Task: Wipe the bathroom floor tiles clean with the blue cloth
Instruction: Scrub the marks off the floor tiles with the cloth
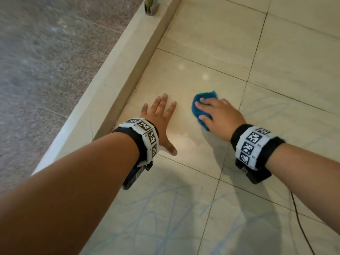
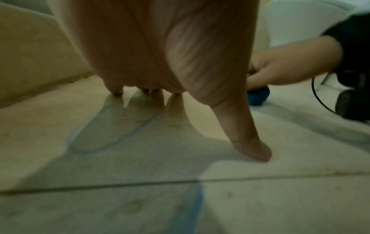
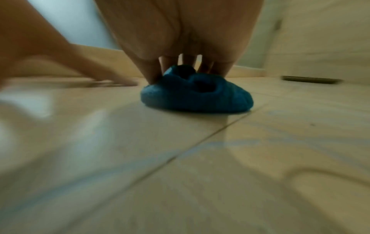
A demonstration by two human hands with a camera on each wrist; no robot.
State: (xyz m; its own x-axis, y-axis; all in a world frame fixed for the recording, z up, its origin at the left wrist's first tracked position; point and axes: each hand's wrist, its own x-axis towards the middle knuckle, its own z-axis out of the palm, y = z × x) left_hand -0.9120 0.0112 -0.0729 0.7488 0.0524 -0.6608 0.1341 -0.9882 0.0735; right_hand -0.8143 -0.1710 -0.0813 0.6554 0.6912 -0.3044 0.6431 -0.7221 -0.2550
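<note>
From the head view, the right hand (image 1: pixel 219 115) is pressing down on the blue cloth (image 1: pixel 201 107), with its fingers bent over the bunched cloth on the floor tiles (image 1: pixel 276 61). The left hand (image 1: pixel 158 116) is lying flat on the floor just left of the cloth, fingers spread and holding nothing. A raised ledge (image 1: pixel 114 80) is running along the left. Blue scribble lines (image 1: pixel 165 208) are showing on the near tiles.

From the left wrist view, the left hand's fingers (image 2: pixel 250 145) are touching the floor by a blue loop (image 2: pixel 104 131).

From the right wrist view, the cloth (image 3: pixel 196 95) is sitting scrunched under the right fingers (image 3: pixel 152 72), beside a tile seam.
</note>
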